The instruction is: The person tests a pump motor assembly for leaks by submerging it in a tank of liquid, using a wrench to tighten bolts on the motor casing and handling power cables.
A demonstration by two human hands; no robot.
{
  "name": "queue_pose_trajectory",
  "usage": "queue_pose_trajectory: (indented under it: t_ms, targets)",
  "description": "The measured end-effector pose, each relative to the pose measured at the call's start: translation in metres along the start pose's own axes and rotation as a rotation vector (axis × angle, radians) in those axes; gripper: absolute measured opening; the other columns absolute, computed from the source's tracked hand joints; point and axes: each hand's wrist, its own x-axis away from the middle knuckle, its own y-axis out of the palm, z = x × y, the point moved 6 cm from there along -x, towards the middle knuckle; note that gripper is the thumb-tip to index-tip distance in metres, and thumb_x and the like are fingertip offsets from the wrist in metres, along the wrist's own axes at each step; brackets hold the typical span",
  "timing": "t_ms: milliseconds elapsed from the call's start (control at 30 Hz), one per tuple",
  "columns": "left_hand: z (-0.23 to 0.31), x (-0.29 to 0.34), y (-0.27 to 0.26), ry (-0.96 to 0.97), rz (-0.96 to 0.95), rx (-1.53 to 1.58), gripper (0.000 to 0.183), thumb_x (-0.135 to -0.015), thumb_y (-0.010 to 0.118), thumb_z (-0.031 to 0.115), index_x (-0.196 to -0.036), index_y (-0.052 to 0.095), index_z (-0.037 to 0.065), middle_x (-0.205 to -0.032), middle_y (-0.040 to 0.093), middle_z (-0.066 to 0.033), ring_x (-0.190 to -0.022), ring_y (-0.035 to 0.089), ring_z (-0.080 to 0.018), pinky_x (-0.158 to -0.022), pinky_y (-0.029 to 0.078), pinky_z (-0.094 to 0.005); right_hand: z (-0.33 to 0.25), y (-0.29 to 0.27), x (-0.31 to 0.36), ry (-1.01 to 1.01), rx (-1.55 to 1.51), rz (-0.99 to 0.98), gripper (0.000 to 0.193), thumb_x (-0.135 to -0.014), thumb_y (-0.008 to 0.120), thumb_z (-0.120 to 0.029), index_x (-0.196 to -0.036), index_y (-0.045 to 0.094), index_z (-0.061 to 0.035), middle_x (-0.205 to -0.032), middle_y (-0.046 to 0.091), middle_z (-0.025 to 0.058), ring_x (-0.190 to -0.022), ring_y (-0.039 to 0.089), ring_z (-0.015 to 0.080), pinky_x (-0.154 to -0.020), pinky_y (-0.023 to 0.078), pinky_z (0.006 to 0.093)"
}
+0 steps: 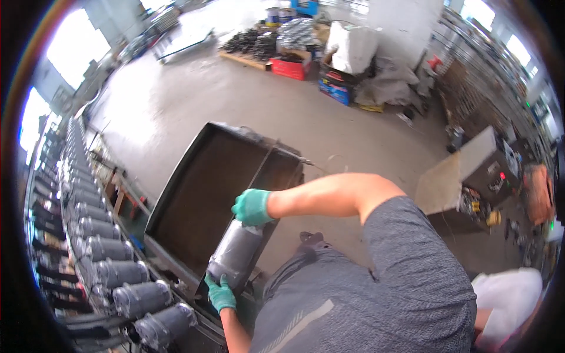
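Observation:
A grey metal cylinder [234, 252] with a smooth, shiny wall lies slanted along the near right side of a dark metal tray. My left hand [221, 294], in a green glove, holds its near end, with the thumb and fingers spread against the edge. At the far end, my right hand [252, 207], in a matching green glove, is closed into a fist over the cylinder's rim. Whatever those fingers grip is hidden by the glove. The brown-bottomed tray [197, 176] stands just beyond both hands, and a thin rod [265, 162] crosses it.
Similar grey cylinders [138, 297] hang in a long row on my left. A grey cabinet [462, 170] stands at the right. Farther off are a red box [291, 65], a blue box [335, 85] and piled dark parts [250, 44]. Someone's white-clothed body [509, 294] shows at lower right.

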Motion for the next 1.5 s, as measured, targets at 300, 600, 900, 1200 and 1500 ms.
queue_pose_trajectory:
  t_ms: [300,600,900,1200,1500]
  targets:
    - [0.001,0.001,-0.006,-0.110,-0.004,-0.028,0.069,-0.100,0.066,0.041,-0.158,0.035,0.026,-0.128,0.068,-0.0264,-0.115,0.066,-0.0473,-0.096,0.051,-0.0534,0.002,0.021,0.010,0.682,-0.409,0.351,0.026,-0.094,0.061,-0.034,-0.096,0.068,-0.0091,-0.088,0.074,0.0170,-0.081,0.073,0.0386,-0.071,0.057,0.0514]
    - [-0.001,0.004,-0.002,-0.207,-0.088,-0.072,0.073,-0.097,0.070,0.039,-0.159,0.034,0.025,-0.130,0.068,-0.0259,-0.116,0.066,-0.0465,-0.097,0.052,-0.0526,0.008,0.051,-0.016,0.184,-1.007,0.436,0.028,-0.084,0.058,0.008,-0.105,0.073,-0.0024,-0.110,0.072,0.0119,-0.098,0.071,0.0272,-0.087,0.058,0.0369]
    - [-0.007,0.000,0.000,-0.104,-0.032,-0.012,0.072,-0.097,0.070,0.034,-0.159,0.034,0.024,-0.131,0.067,-0.0255,-0.116,0.066,-0.0464,-0.096,0.052,-0.0524,-0.005,0.074,-0.004,0.789,-1.234,0.770,0.015,-0.094,0.057,0.002,-0.102,0.069,-0.0010,-0.097,0.072,0.0108,-0.092,0.068,0.0185,-0.088,0.054,0.0323]
    - [0.012,0.004,-0.013,-0.224,-0.133,-0.054,0.076,-0.096,0.068,0.046,-0.159,0.034,0.021,-0.131,0.066,-0.0276,-0.118,0.065,-0.0475,-0.097,0.052,-0.0546,0.014,0.011,0.012,-0.198,-0.054,-0.050,0.032,-0.086,0.072,-0.031,-0.115,0.072,-0.0149,-0.112,0.073,0.0135,-0.101,0.072,0.0316,-0.095,0.057,0.0447]
    - [-0.003,0.005,-0.005,-0.172,-0.085,-0.050,0.075,-0.098,0.066,0.045,-0.162,0.030,0.025,-0.121,0.070,-0.0274,-0.110,0.068,-0.0460,-0.094,0.052,-0.0536,-0.004,0.014,0.007,0.658,-0.320,0.084,0.054,-0.095,0.066,-0.048,-0.129,0.069,-0.0067,-0.080,0.074,0.0151,-0.077,0.073,0.0371,-0.070,0.057,0.0489]
